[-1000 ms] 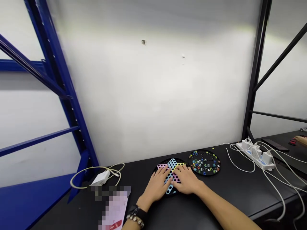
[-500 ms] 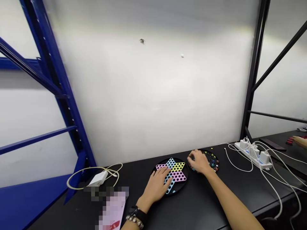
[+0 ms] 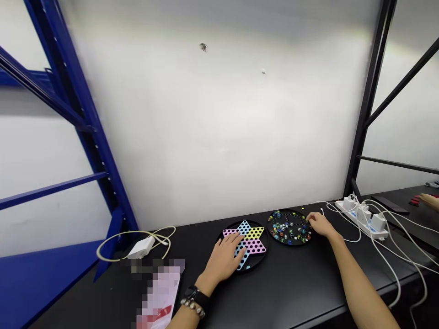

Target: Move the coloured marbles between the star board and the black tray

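Observation:
A round black board with a star of pink, blue and yellow hole fields [image 3: 252, 240] lies on the black table [image 3: 295, 283]. My left hand [image 3: 222, 260] rests flat on its near left part, fingers spread. Just right of it sits a round black tray [image 3: 290, 227] holding several coloured marbles. My right hand [image 3: 320, 225] is at that tray's right rim, fingers curled at the edge; I cannot make out whether anything is in them.
A white power strip [image 3: 363, 218] with plugs and white cables lies at the right. A white charger [image 3: 140, 249] with a coiled cable sits at the left beside a blue rack [image 3: 85, 137]. Another person's hand [image 3: 428, 199] shows at the far right.
My right hand left the star board, passed over the marble tray and now sits at the tray's right rim. My left hand stayed on the board.

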A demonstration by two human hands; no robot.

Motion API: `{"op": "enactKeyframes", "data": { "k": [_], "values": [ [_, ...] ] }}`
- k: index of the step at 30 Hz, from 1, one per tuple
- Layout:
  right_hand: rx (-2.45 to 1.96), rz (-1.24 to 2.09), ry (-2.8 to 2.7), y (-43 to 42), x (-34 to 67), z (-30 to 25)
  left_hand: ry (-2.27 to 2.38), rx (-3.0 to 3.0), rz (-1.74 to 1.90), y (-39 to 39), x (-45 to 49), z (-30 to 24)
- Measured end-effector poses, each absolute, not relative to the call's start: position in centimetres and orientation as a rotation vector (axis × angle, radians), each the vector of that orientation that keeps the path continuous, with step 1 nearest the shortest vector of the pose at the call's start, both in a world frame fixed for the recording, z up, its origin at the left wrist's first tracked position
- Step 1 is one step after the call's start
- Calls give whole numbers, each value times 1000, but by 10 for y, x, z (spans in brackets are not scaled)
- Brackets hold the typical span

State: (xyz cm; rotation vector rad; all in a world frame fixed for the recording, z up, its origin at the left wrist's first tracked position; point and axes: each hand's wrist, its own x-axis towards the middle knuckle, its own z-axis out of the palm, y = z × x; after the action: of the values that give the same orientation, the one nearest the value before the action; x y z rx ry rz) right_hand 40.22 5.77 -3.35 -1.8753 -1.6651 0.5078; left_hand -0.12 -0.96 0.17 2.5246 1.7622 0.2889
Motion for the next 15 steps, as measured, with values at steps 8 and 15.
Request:
{"op": "enactKeyframes", "data": {
  "k": [8,15],
  "values": [
    [-2074,467,-1774,54,401,-38,1741,2520,316,-8,-2,-2],
    [-1931,369,-1567,52,401,-27,1735,2533,356,-8,-2,-4]
  ]
}}
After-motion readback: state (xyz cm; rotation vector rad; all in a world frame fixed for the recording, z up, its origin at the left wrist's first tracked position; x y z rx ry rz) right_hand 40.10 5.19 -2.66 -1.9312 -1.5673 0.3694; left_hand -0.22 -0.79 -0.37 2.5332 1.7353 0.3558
